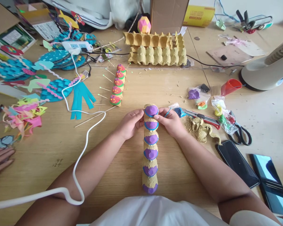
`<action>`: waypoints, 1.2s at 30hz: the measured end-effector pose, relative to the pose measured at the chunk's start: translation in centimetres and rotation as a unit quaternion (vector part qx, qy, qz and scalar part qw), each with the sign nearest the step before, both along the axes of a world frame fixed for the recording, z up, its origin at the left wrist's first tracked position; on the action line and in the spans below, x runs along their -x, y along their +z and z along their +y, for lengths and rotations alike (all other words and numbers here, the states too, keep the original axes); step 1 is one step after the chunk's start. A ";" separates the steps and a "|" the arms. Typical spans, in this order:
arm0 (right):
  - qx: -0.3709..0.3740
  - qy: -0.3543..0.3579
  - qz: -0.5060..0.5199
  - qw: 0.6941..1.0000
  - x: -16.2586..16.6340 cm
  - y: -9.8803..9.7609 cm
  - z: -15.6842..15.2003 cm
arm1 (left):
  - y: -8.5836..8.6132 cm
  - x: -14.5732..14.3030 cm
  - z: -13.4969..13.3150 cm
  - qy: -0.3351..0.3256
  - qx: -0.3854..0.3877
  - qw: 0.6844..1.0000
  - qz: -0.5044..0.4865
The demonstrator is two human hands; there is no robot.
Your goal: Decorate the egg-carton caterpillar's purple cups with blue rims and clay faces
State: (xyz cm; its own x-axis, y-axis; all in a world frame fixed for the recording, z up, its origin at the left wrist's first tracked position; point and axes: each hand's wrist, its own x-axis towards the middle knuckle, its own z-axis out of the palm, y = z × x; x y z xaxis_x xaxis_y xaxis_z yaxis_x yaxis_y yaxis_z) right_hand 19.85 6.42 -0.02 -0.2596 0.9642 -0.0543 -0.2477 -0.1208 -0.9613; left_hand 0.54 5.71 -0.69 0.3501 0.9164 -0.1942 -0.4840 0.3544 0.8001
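A strip of egg-carton cups (150, 147) lies lengthwise on the wooden table (122, 157), each cup capped with purple clay ringed in blue. My left hand (129, 123) grips the far end of the strip from the left, fingers curled against the top cup. On the opposite side, my right hand (171, 121) presses the same cup, pinching a thin blue clay strand (168, 112) between its fingertips. A second, finished strip with pink, red and green clay (117, 85) lies farther back.
Egg cartons (155, 48) stand at the back. Clay bags (198, 95), a red cup (230, 86), a utility knife (202, 116), scissors (241, 135) and two phones (237, 163) lie right. A white cable (85, 138) crosses my left arm. Paper crafts (25, 113) fill the left; another person's fingers (0, 160) rest there.
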 end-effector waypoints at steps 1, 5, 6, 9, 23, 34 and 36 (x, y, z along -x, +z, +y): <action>0.002 -0.007 0.003 1.000 0.0 0.0 0.0 | 0.1 0.0 0.0 -0.007 0.015 1.000 -0.018; 0.006 -0.026 0.014 1.000 0.1 0.0 -0.2 | 0.3 -0.1 -0.1 -0.027 0.061 0.996 -0.060; 0.007 -0.025 0.015 1.000 0.1 0.0 -0.3 | 0.3 -0.1 -0.1 -0.028 0.070 0.995 -0.063; 0.004 -0.020 0.010 1.000 0.0 -0.1 -0.2 | 0.2 -0.2 -0.1 -0.020 0.085 0.994 -0.065; -0.071 -0.172 0.004 0.983 -0.8 -0.3 -0.2 | -0.1 -0.1 0.0 0.002 0.075 0.995 -0.068; -0.116 -0.010 -0.010 0.993 -1.1 -0.7 -0.4 | -0.2 -0.1 0.1 0.014 0.070 0.996 -0.059; -0.124 -0.009 -0.041 0.991 -1.0 -0.3 -0.5 | -0.2 -0.2 0.1 0.016 0.070 0.996 -0.057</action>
State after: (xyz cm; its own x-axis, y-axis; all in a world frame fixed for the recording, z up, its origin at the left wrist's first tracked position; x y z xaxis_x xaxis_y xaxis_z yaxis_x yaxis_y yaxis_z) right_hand 20.87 5.95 -0.34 -0.2461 0.9552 0.1642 -0.1665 0.1253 -0.9780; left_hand 0.69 5.81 -0.89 0.3478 0.8946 -0.2805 -0.5823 0.4406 0.6832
